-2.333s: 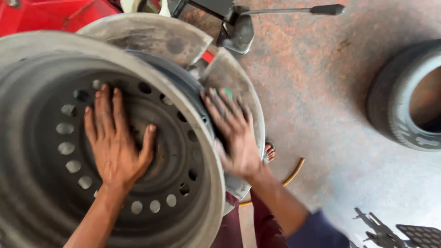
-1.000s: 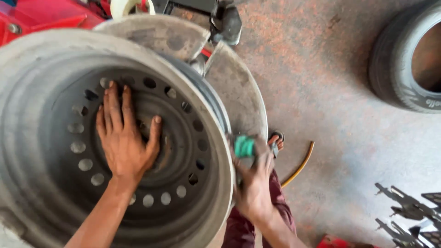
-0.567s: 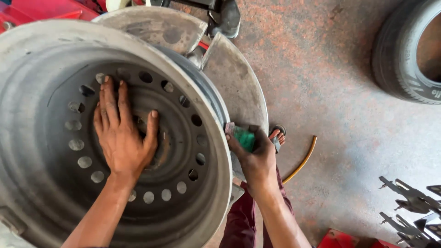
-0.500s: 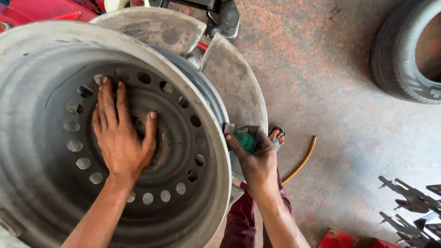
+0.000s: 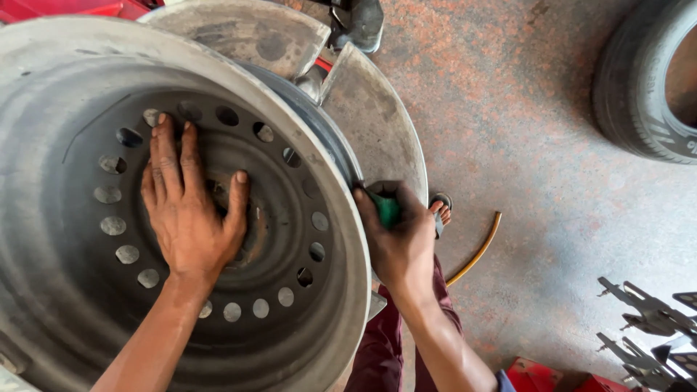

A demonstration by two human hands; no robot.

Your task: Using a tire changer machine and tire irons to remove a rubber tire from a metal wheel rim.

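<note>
A large grey steel wheel rim (image 5: 65, 94) with a ring of round holes fills the left of the head view. My left hand (image 5: 190, 207) lies flat, fingers spread, on the rim's centre disc. Beside the rim's right edge, my right hand (image 5: 399, 243) is closed around a small green-handled tool (image 5: 387, 209), its tip against the rim's outer side. What the tool's tip touches is hidden.
The rim rests on a tyre machine with grey metal plates (image 5: 377, 123). A tyre (image 5: 642, 80) lies on the concrete floor at upper right. A yellow hose (image 5: 479, 250) runs by my sandalled foot (image 5: 440, 210). Metal tools (image 5: 646, 330) and red parts (image 5: 541, 376) sit at lower right.
My right hand left the rim's face, dropped low beside it with the green tool, then rose and moved left against the rim's right edge. My left hand stayed on the centre disc.
</note>
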